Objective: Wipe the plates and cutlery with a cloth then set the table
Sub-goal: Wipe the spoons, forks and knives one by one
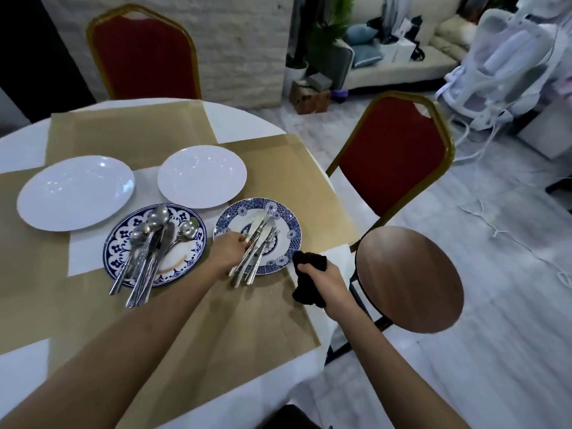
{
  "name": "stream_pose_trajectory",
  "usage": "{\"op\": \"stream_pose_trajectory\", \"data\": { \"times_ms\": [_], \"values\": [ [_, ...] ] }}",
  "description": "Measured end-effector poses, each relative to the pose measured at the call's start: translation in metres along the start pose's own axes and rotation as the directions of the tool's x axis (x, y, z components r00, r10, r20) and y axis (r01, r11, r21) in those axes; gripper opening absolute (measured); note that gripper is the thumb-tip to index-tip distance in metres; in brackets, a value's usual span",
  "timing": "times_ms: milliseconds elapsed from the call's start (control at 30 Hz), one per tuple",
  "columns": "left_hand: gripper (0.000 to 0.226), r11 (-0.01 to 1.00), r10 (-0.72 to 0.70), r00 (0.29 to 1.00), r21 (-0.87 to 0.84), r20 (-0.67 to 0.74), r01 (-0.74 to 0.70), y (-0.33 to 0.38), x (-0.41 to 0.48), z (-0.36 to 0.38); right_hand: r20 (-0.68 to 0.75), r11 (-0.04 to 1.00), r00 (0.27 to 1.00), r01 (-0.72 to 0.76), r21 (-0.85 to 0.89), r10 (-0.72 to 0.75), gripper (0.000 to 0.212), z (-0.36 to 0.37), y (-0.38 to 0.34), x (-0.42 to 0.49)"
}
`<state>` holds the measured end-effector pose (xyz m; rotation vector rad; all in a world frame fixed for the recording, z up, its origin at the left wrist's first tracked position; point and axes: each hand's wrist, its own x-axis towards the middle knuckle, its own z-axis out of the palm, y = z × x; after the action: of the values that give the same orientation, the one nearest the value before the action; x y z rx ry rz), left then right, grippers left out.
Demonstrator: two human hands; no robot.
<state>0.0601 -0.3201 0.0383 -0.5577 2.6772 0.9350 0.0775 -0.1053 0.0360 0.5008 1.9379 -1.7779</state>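
Note:
Two plain white plates (75, 191) (202, 176) lie toward the back of the table. In front of them sit two blue-patterned plates. The left one (122, 243) holds a pile of spoons and other cutlery (148, 252). The right one (288, 227) holds a bundle of knives and forks (255, 247). My left hand (227, 250) reaches onto that right plate and its fingers close on the bundle. Just right of the plate, my right hand (325, 281) grips a crumpled black cloth (309, 275) above the table's edge.
The round white table (18, 150) is covered with brown paper sheets (130, 128). A red chair (145, 54) stands at the far side, another red chair (394, 162) at the right, and a wooden round-seat stool (408, 278) near my right hand.

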Motion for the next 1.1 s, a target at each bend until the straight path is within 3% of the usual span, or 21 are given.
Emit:
{"op": "stream_pose_trajectory", "data": {
  "times_ms": [200, 433, 633, 867, 1100],
  "values": [
    [0.018, 0.987, 0.082, 0.995, 0.142, -0.051, -0.074, -0.001, 0.004, 0.002, 0.007, 1.000, 1.000, -0.018, -0.005, 0.018, 0.023, -0.001, -0.001, 0.007],
    [0.019, 0.978, 0.113, 0.989, 0.189, -0.093, -0.094, -0.006, 0.004, 0.001, 0.014, 1.000, 1.000, 0.002, 0.020, -0.003, 0.023, 0.007, -0.010, 0.012],
    [0.018, 0.993, 0.099, 0.984, 0.080, -0.145, -0.088, -0.019, -0.006, -0.002, 0.043, 1.000, 0.999, 0.019, 0.013, -0.019, 0.029, 0.025, -0.019, 0.014],
    [0.017, 0.999, 0.037, 0.948, 0.002, -0.316, -0.038, -0.062, -0.032, -0.023, 0.112, 0.995, 0.992, 0.066, -0.075, -0.057, 0.025, 0.074, -0.030, 0.022],
    [0.018, 0.991, -0.130, 0.887, -0.071, -0.443, 0.109, -0.119, -0.056, -0.048, 0.248, 0.966, 0.960, 0.179, -0.189, -0.129, 0.032, 0.138, -0.040, 0.019]
  ]
}}
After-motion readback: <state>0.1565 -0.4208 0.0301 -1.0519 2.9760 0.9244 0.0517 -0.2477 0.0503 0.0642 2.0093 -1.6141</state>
